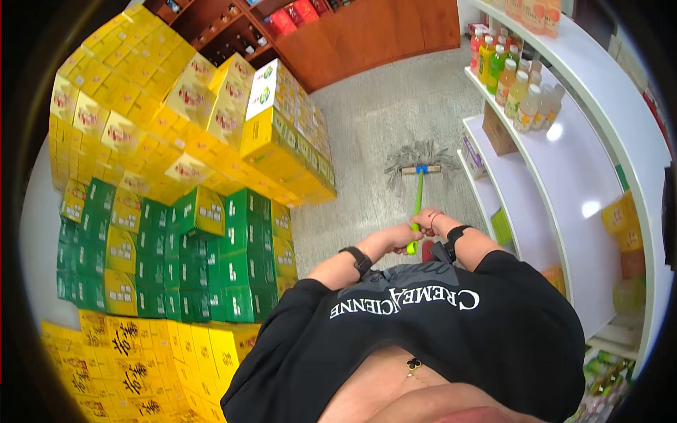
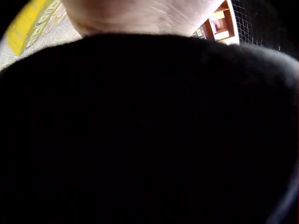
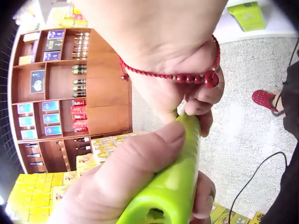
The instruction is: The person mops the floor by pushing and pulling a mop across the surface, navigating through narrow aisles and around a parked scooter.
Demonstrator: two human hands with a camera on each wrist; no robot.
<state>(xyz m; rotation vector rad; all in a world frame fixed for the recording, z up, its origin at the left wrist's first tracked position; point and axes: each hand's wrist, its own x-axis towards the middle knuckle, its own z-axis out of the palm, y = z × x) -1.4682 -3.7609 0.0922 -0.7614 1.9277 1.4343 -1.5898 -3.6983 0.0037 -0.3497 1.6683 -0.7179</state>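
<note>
A mop has a bright green handle (image 1: 419, 194), a blue clamp (image 1: 422, 170) and grey strands (image 1: 423, 151) spread on the floor ahead. My left hand (image 1: 402, 235) grips the handle near its hollow top end (image 3: 156, 212), with the thumb (image 3: 149, 151) laid along it in the right wrist view. Just beyond, my right hand (image 1: 428, 221), with a red beaded bracelet (image 3: 189, 78), curls its fingers round the same handle. Black cloth (image 2: 149, 130) fills most of the left wrist view, below a strip of skin, and hides the left hand's fingers there.
Yellow cartons (image 1: 127, 92) and green cartons (image 1: 240, 240) are stacked on the left. White shelves (image 1: 557, 162) with drink bottles (image 1: 525, 99) line the right. A wooden cabinet (image 1: 367, 35) stands at the far end. A red shoe (image 3: 264, 99) and a black cable (image 3: 254, 172) show on the right.
</note>
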